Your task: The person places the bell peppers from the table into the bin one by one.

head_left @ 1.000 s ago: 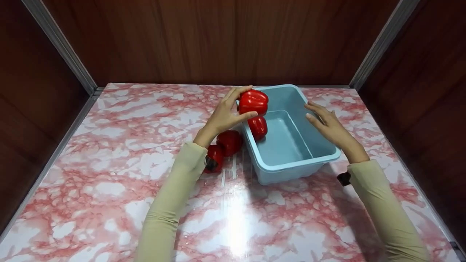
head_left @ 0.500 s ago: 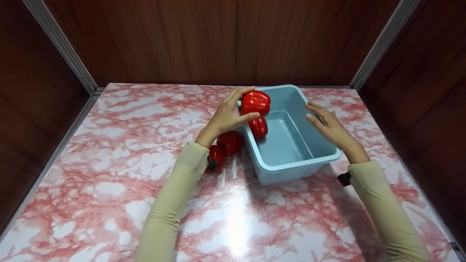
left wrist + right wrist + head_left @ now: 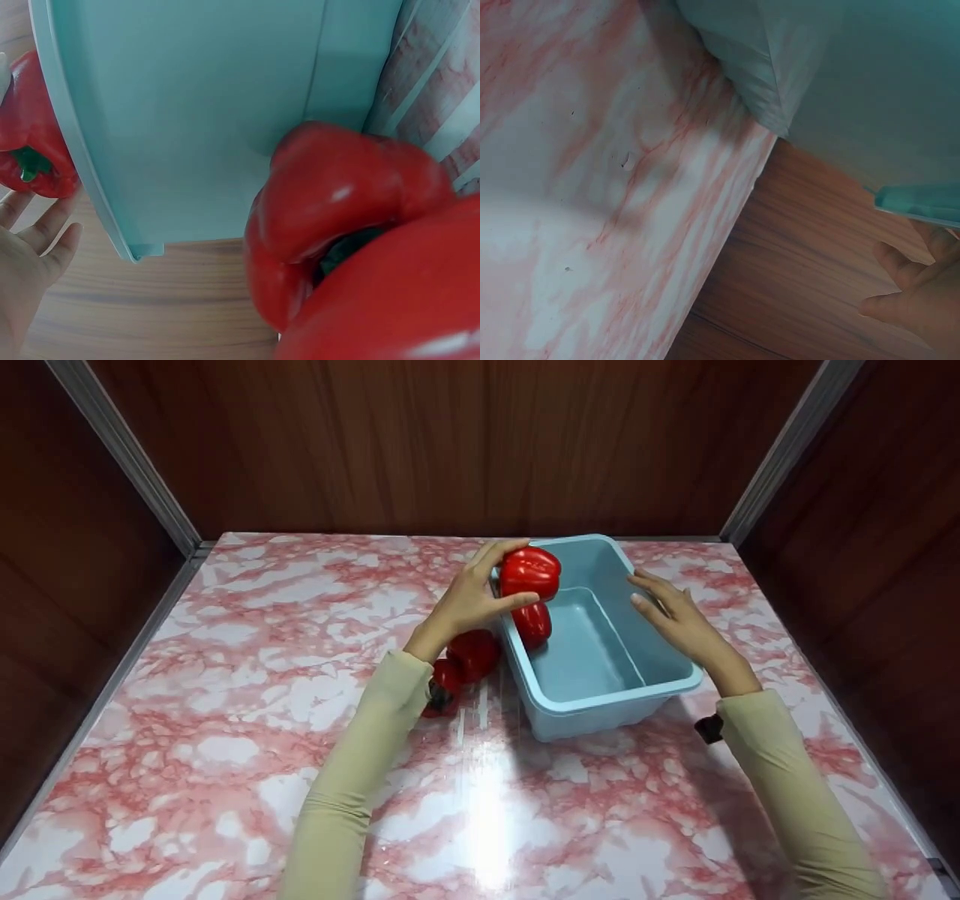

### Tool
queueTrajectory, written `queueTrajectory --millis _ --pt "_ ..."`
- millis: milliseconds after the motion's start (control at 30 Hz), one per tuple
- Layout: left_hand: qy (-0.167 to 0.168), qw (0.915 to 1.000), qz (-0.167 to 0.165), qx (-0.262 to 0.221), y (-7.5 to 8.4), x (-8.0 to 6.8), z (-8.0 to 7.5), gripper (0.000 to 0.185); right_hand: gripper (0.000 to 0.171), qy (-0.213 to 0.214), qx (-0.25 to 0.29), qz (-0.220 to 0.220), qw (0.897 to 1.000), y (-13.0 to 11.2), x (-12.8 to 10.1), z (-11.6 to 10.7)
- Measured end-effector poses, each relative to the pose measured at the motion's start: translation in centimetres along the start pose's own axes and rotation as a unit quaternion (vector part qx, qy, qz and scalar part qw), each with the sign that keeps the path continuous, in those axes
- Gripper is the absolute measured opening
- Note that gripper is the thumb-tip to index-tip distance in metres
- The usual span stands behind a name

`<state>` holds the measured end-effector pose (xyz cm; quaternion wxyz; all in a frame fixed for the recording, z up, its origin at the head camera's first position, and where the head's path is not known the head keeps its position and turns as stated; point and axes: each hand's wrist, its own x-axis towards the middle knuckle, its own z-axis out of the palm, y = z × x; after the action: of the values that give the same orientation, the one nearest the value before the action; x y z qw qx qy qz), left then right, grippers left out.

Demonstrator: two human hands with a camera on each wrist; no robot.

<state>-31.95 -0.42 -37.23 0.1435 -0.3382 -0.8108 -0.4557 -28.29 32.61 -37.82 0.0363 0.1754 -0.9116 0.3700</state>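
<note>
- Held pepper (image 3: 530, 573) and left hand (image 3: 465, 598) have shifted slightly right over the last second, so the pepper now hangs a little further over the left side of the bin (image 3: 616, 696).
- Its long axis lies roughly left to right; the green stem, seen from the left wrist, faces back toward the palm, and the blunt end points right, over the bin floor.
- Left hand holds it, thumb on the near side and fingers on the far side, above the bin's left rim.
- Right hand (image 3: 686, 628) is wide, thumb apart from the fingers and holding nothing, at the right rim; whether it touches the rim I cannot tell. It matches the earlier frame.
- Bin stands where it did, on the right half of the table (image 3: 240, 780), its length running from far left to near right.
- Inside, the bin pepper (image 3: 532, 626) lies by the left wall, unmoved, just nearer than the held one; which way its stem points cannot be told.
- Left of the bin, the far pepper (image 3: 474, 655) and near pepper (image 3: 451, 684) sit close together on the table, both in their earlier places. Part of the near one is hidden behind the left wrist.
</note>
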Motion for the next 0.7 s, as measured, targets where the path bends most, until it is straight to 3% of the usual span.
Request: queueTrajectory --millis 700 --pt "-0.010 0.9999 -0.002 -0.013 0.23 0.49 0.48 0.073 0.050 -0.001 -0.002 0.003 1.000 0.06 -0.01 -0.05"
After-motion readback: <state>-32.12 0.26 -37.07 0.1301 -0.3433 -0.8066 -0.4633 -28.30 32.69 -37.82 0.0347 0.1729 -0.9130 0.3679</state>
